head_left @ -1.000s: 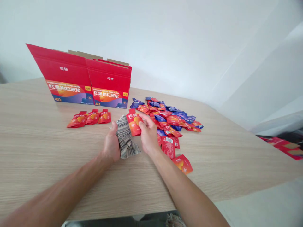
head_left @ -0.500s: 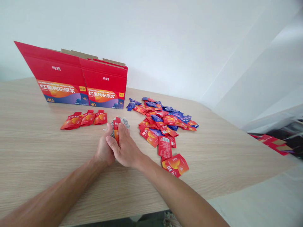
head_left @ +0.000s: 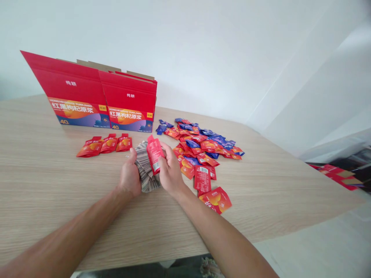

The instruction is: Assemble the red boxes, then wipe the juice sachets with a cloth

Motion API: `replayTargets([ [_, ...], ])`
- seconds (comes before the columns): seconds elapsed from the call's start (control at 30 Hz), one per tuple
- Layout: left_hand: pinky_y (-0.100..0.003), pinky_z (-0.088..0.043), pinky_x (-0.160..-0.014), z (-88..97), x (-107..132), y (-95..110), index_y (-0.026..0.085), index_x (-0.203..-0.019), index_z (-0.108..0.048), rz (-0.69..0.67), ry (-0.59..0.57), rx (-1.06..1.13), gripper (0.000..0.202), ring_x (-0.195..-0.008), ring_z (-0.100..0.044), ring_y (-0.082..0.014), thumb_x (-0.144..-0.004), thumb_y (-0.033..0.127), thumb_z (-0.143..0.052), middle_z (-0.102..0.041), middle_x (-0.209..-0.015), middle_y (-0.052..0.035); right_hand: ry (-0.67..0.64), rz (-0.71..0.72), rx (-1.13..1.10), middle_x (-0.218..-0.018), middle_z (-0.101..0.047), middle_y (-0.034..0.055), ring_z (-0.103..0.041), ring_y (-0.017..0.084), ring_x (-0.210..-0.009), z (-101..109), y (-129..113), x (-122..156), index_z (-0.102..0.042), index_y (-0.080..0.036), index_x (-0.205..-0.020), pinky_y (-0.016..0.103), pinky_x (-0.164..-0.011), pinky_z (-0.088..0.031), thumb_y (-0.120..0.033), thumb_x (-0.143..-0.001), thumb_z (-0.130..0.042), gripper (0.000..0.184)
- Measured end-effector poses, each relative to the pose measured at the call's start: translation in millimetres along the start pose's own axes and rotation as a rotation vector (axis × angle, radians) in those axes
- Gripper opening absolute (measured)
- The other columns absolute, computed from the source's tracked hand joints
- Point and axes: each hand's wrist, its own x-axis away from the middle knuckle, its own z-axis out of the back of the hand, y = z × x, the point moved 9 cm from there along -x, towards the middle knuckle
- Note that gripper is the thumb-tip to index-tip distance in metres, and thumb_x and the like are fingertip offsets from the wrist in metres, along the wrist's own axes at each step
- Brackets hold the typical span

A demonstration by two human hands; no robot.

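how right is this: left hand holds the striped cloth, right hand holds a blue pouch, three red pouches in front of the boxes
Only the colour is off: in the head view, the right hand holds a red pouch, not a blue one. The rest stands.

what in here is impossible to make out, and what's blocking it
All in the head view:
Left hand: most fingers hidden behind the striped cloth.
Red pouch in the right hand: far side turned away.
Red boxes: insides hidden by their front panels.
Heap: lower pouches covered by upper ones.
Dark things, far right: blurred, cut off by the edge.
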Motion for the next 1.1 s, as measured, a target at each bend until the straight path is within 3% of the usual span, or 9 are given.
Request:
replayTargets([
  [0.07, -0.05, -0.072, -0.097, -1.8, 0, -7, 0.01, -0.143, -0.076, 0.04, -0.025, -0.017, 0.069, -0.108, -0.087, -0.0354, -0.119, 0.058, -0.032, -0.088, -0.111, -0.0196, 0.026, 0.072, 0.069, -0.174, -0.058, 0.0215, -0.056, 0.029, -0.163, -2, -2, -1, -0.043, -0.013, -0.172, 0.051, -0.137, -0.046, -0.029, -0.115, -0.037, 0.059],
  [0.17, -0.044, -0.07, -0.102, 5.7, -1, -8, 0.012, -0.146, -0.075, 0.006, 0.02, -0.053, 0.061, -0.109, -0.087, -0.0307, -0.12, 0.054, -0.04, -0.089, -0.113, -0.016, -0.143, 0.162, 0.171, -0.181, -0.047, 0.0249, -0.042, 0.029, -0.173, -30, -9, 4, -0.04, -0.008, -0.175, 0.053, -0.143, -0.036, -0.027, -0.115, -0.037, 0.063],
  [0.27, -0.038, -0.068, -0.103, 13.9, -3, -3, 0.013, -0.144, -0.077, -0.059, 0.06, -0.065, 0.052, -0.106, -0.087, -0.0268, -0.119, 0.049, -0.049, -0.089, -0.111, -0.0132, -0.233, 0.129, 0.209, -0.181, -0.046, 0.0278, -0.041, 0.03, -0.174, -49, -9, 10, -0.044, -0.002, -0.173, 0.049, -0.144, -0.035, -0.025, -0.115, -0.042, 0.063],
  [0.37, -0.039, -0.071, -0.097, 12.6, 0, -4, 0.014, -0.143, -0.078, -0.007, 0.053, -0.051, 0.054, -0.101, -0.088, -0.0282, -0.12, 0.049, -0.045, -0.089, -0.109, -0.0135, -0.178, 0.105, 0.191, -0.173, -0.059, 0.0228, -0.056, 0.028, -0.164, -41, -12, 9, -0.048, -0.01, -0.172, 0.047, -0.138, -0.045, -0.019, -0.113, -0.043, 0.061],
  [0.47, -0.043, -0.072, -0.092, 3.0, 5, -7, 0.012, -0.143, -0.078, 0.059, 0.016, -0.009, 0.064, -0.099, -0.089, -0.0315, -0.12, 0.055, -0.036, -0.089, -0.11, -0.0163, -0.018, 0.072, 0.118, -0.164, -0.068, 0.0144, -0.067, 0.027, -0.152, -16, -11, 4, -0.05, -0.023, -0.17, 0.048, -0.131, -0.054, -0.018, -0.111, -0.042, 0.059],
  [0.57, -0.048, -0.072, -0.095, -5.1, 6, -9, 0.009, -0.145, -0.077, 0.068, -0.023, 0.02, 0.071, -0.101, -0.089, -0.0342, -0.12, 0.057, -0.032, -0.089, -0.112, -0.0194, 0.139, -0.048, -0.025, -0.154, -0.074, 0.0168, -0.075, 0.027, -0.139, 5, 5, 1, -0.047, -0.021, -0.167, 0.047, -0.122, -0.06, -0.019, -0.111, -0.043, 0.057],
  [0.87, -0.056, -0.068, -0.106, -8.2, 9, -15, 0.01, -0.158, -0.068, 0.115, -0.022, 0.041, 0.072, -0.113, -0.087, -0.0381, -0.118, 0.059, -0.035, -0.087, -0.123, -0.0216, 0.237, -0.276, -0.494, -0.139, -0.083, 0.014, -0.083, 0.027, -0.123, -2, 54, -5, -0.051, -0.02, -0.166, 0.045, -0.106, -0.068, -0.023, -0.104, -0.047, 0.062],
  [0.97, -0.055, -0.068, -0.106, -7.3, 8, -18, 0.01, -0.159, -0.068, 0.126, -0.033, 0.054, 0.07, -0.112, -0.087, -0.0375, -0.118, 0.057, -0.037, -0.087, -0.124, -0.0213, 0.185, -0.267, -0.265, -0.147, -0.08, 0.0152, -0.078, 0.028, -0.134, -2, 55, -4, -0.06, -0.019, -0.161, 0.049, -0.118, -0.063, -0.024, -0.103, -0.049, 0.059],
  [1.1, -0.053, -0.069, -0.103, -2.2, 3, -18, 0.01, -0.154, -0.072, 0.108, -0.034, 0.044, 0.069, -0.105, -0.088, -0.0362, -0.119, 0.058, -0.038, -0.088, -0.12, -0.021, 0.115, -0.132, 0.192, -0.169, -0.062, 0.0222, -0.059, 0.031, -0.16, -2, 40, 0, -0.07, -0.01, -0.155, 0.051, -0.14, -0.04, -0.021, -0.103, -0.054, 0.056],
])
